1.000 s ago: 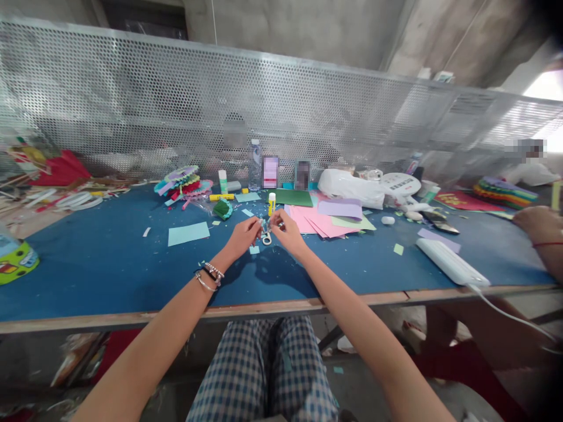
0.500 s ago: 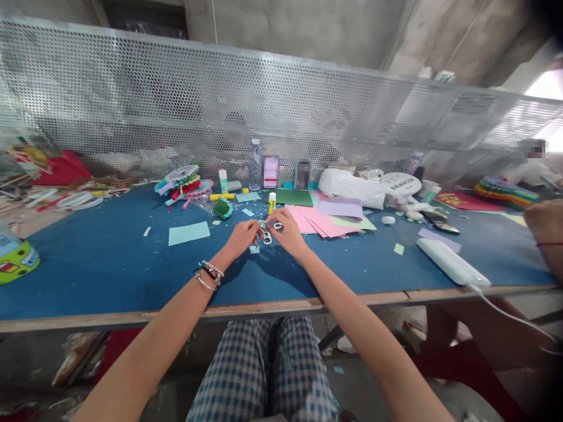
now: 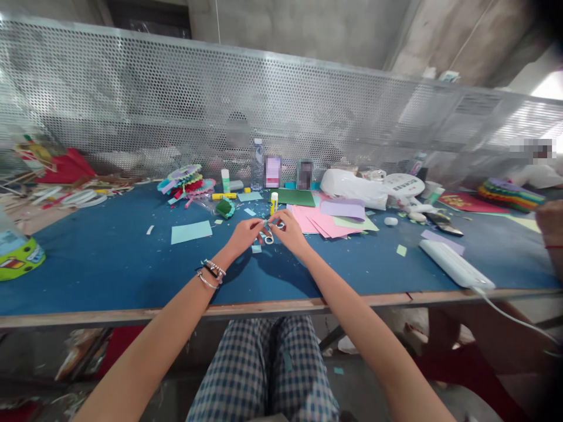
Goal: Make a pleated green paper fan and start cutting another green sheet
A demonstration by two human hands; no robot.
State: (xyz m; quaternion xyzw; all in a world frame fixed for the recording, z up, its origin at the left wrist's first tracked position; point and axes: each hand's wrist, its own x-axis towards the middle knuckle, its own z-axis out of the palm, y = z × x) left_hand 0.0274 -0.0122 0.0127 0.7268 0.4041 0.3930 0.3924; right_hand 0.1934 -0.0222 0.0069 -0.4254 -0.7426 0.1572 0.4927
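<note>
My left hand (image 3: 243, 235) and my right hand (image 3: 289, 231) meet over the middle of the blue table (image 3: 109, 264). Both pinch a small pale paper piece (image 3: 267, 223) held between the fingertips. Small white-handled scissors (image 3: 268, 237) lie on the table just under the hands. A tiny light-blue scrap (image 3: 255, 249) lies beside my left hand. Bracelets circle my left wrist (image 3: 210, 273).
A light-blue sheet (image 3: 190, 232) lies left of the hands; pink, purple and green sheets (image 3: 328, 220) right. A yellow glue stick (image 3: 273, 203), bottle (image 3: 256, 163), paper fans (image 3: 185, 183) stand behind. A white power strip (image 3: 455, 265) lies right, near another person's hand (image 3: 550, 223). A perforated metal screen (image 3: 281, 111) backs the table.
The hands stay together with only small finger shifts on the paper piece; the view has shifted slightly. The other person's hand at the right has drawn back toward the edge.
</note>
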